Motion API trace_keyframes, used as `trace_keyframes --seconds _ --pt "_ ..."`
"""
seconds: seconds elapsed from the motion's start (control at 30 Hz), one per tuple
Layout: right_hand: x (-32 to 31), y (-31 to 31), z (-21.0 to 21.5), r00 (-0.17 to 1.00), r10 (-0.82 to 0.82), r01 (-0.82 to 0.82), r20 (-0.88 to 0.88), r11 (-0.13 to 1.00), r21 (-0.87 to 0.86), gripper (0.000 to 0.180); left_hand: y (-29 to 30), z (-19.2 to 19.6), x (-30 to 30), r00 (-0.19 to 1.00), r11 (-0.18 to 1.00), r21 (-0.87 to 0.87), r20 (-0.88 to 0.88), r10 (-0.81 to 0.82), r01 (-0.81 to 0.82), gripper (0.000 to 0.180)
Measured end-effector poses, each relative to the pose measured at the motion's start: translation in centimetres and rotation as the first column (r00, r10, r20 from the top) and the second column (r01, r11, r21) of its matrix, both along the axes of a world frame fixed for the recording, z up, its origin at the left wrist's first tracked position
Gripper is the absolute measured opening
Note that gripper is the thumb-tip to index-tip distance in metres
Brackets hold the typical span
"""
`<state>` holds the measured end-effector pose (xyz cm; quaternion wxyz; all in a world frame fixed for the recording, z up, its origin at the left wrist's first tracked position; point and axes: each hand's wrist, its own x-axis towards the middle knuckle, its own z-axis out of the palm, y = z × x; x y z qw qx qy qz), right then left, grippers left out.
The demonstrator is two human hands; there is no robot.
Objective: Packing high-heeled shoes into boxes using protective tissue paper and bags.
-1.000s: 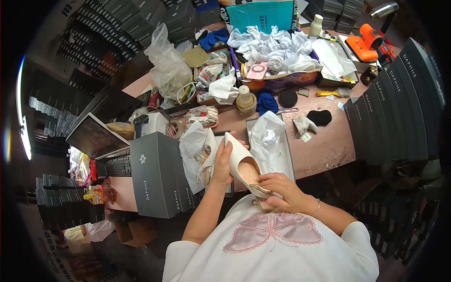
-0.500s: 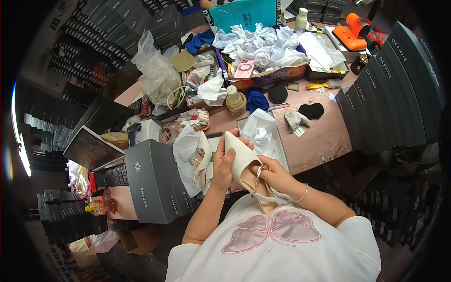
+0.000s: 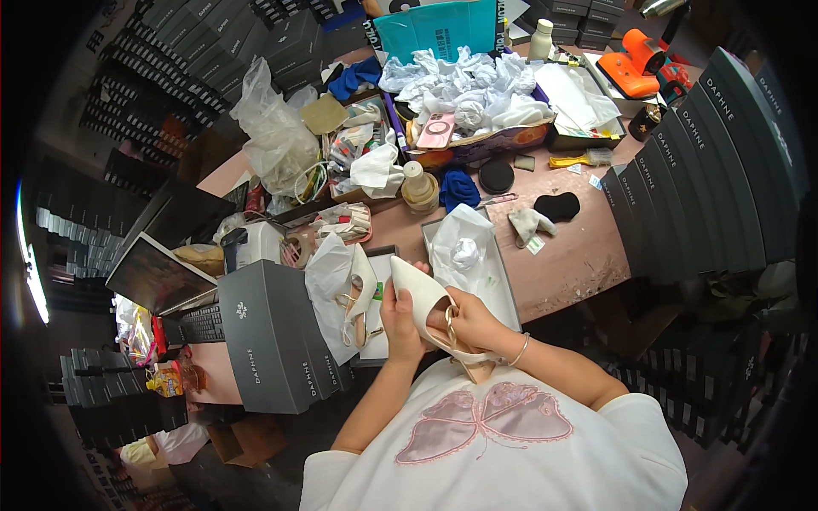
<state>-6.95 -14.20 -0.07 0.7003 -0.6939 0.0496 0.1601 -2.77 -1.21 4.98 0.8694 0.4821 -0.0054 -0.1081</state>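
Observation:
A white pointed-toe slingback shoe [image 3: 419,294] is held between both hands in front of my chest, its toe pointing away from me. My left hand [image 3: 400,328] is wrapped round its left side near the toe, thumb on the upper. At the opening, my right hand [image 3: 474,324] grips the side and the twisted gold-coloured strap; some of its fingers are hidden. A matching white shoe [image 3: 363,288] lies on white tissue paper [image 3: 328,281] just left of my hands. Beyond them, a shallow grey box [image 3: 509,294] holds crumpled white tissue [image 3: 460,243].
Dark shoe boxes are stacked at left [image 3: 264,341] and right [image 3: 707,187]. Farther back stand a carton of crumpled white paper [image 3: 469,85] with a pink phone [image 3: 436,129], and a bottle [image 3: 419,189]. A white cloth [image 3: 530,226] and black pad [image 3: 556,207] lie on the pink tabletop [image 3: 579,255].
The view has shifted slightly. Both hands and the held shoe sit a little lower and closer to my chest; the grip looks much the same.

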Motion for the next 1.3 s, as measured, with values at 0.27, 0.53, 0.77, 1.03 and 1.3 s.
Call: trace_keyframes --seconds 0.27,0.53,0.77,1.03,1.3 --pt "2.8 -8.6 2.1 0.988 0.013 -0.036 -0.156 0.989 -0.145 0.054 4.3 -5.9 -1.9 0.856 0.988 -0.123 -0.517 0.02 -0.097 0.043" --pt "6.3 -6.1 -11.2 0.959 -0.141 0.267 0.247 0.742 -0.614 0.036 2.6 -1.0 -4.2 0.794 0.976 -0.203 -0.579 -0.183 0.076 0.054" --pt "1.8 -7.5 5.4 0.896 -0.276 0.216 0.349 0.955 0.202 0.041 1.9 -2.1 -5.1 0.837 0.928 -0.188 -0.402 -0.371 0.321 0.075" --pt "2.1 -2.7 4.9 0.797 0.292 0.19 0.529 0.71 -0.679 0.034 -0.9 -2.8 -6.2 0.931 0.905 0.231 -0.162 -0.328 0.358 0.088" --pt "1.8 -2.3 3.7 0.893 0.151 0.15 0.424 0.788 -0.597 0.036 -0.4 -3.4 -7.1 0.928 0.918 0.169 -0.167 -0.332 0.359 0.086"
